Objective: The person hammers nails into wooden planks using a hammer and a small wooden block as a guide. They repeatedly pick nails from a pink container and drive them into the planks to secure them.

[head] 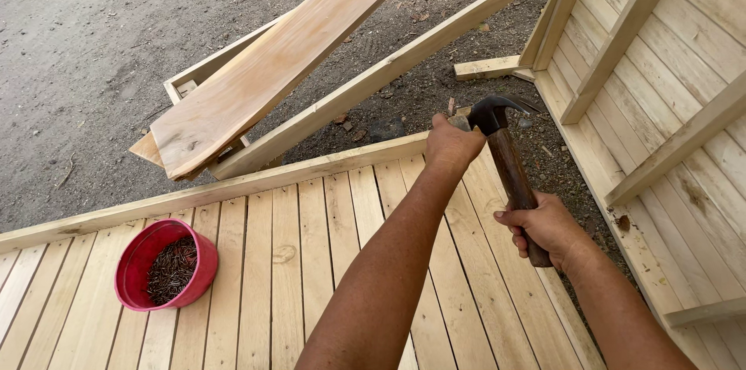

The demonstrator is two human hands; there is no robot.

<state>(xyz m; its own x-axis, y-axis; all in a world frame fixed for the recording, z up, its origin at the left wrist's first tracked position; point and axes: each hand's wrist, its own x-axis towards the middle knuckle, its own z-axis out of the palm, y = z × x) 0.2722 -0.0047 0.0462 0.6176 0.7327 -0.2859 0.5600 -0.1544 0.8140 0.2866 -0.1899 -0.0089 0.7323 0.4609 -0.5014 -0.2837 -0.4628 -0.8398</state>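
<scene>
My right hand [545,228] grips the brown wooden handle of a claw hammer [507,160], whose dark steel head is raised near the far edge of a slatted wooden panel [311,261]. My left hand [451,144] is closed at that far edge, right beside the hammer head, fingers pinched together; whatever it pinches is hidden behind the hand. Both forearms reach out across the pale slats.
A red bucket [203,277] holding several dark nails sits on the panel at lower left. A wide plank [272,67] and a long beam [388,67] lie on the gravel ground beyond. Another slatted panel with cross battens [660,90] stands tilted at right.
</scene>
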